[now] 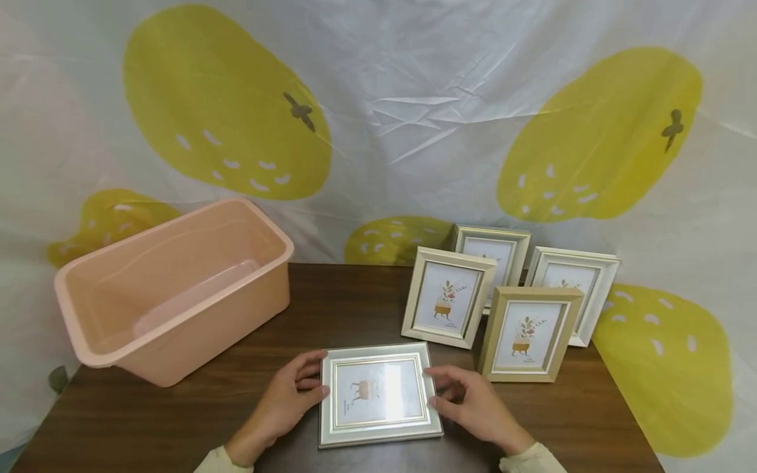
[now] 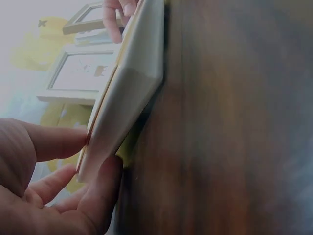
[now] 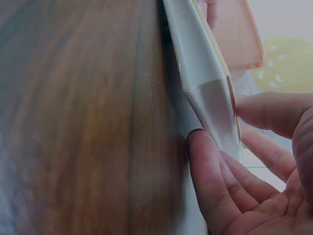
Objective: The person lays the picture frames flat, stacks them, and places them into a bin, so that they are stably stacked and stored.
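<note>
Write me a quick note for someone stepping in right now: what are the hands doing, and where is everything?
Left hand: fingers pinch the left edge of the silver frame.
Right hand: fingers pinch its right edge.
The silver frame lies face up on the table, near the front edge.
Four standing frames are grouped behind it, to the right.
Pink tub sits at the left with nothing in it.
Done: nothing is in the tub yet.
Left: probably moving the frames into it.

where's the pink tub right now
In the head view the pink tub sits on the table's far left, left of the standing frames.
</note>
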The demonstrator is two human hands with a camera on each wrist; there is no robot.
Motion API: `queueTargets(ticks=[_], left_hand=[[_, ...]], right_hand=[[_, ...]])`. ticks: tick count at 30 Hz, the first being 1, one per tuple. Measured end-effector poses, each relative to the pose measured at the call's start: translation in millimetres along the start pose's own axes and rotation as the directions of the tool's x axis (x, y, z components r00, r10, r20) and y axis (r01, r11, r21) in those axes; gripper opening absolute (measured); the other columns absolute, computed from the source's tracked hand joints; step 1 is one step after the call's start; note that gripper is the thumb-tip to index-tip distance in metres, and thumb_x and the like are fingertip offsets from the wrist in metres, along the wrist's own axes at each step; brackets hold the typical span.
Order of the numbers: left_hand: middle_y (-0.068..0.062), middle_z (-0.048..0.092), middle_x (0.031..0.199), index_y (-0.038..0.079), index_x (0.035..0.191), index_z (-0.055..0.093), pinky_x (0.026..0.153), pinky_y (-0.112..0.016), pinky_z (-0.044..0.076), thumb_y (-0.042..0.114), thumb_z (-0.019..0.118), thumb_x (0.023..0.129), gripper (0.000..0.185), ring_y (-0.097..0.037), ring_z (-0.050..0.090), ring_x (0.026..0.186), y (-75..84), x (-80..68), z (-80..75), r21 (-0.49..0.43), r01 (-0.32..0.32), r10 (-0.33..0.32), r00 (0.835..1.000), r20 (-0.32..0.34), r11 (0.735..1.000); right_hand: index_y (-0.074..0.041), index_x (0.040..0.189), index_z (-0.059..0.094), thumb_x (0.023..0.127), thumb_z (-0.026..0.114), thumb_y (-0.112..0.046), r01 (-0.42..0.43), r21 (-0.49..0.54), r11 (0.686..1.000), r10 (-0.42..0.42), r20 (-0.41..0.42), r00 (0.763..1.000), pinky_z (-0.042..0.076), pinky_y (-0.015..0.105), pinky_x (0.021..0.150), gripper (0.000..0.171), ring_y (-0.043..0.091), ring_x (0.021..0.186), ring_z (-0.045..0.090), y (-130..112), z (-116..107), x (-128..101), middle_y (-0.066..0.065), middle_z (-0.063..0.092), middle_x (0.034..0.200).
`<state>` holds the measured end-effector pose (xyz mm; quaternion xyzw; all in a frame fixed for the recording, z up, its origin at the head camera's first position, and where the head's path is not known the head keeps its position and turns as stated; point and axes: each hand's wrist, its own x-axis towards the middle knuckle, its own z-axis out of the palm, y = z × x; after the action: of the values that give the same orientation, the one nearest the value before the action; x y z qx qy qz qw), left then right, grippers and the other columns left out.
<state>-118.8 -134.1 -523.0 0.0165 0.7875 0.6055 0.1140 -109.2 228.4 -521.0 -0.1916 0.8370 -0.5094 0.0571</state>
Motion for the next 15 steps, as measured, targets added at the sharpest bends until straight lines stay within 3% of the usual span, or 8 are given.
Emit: queueTargets(ticks=[5,15], left_hand=[[-0.019,0.069,0.138,0.018,0.143,0.063,0.085,-0.036,0.062,0.006,0.082,0.09,0.057,-0.026,0.072,0.109,0.5,1.7,-1.8,0.039,-0.006,0.006,1.0,0.009,0.999],[-0.01,0.069,0.141,0.019,0.133,0.072,0.08,-0.027,0.059,0.007,0.086,0.087,0.049,-0.02,0.074,0.107,4.0,-0.8,0.9,0.137,0.008,0.003,0.997,-0.08,0.991]], right_hand=[[-0.005,0.13,0.071,0.09,0.084,-0.01,-0.003,-0.009,1.0,0.003,-0.006,1.0,0.06,0.026,0.063,0.043,0.006,0.077,0.072,3.5,0.9,0.2,0.016,0.078,0.105],[-0.002,0.131,0.069,0.089,0.084,-0.01,-0.053,-0.003,0.999,0.053,-0.005,0.999,0.061,0.027,0.065,0.045,0.007,0.082,0.072,5.4,-2.5,2.3,0.019,0.075,0.115]])
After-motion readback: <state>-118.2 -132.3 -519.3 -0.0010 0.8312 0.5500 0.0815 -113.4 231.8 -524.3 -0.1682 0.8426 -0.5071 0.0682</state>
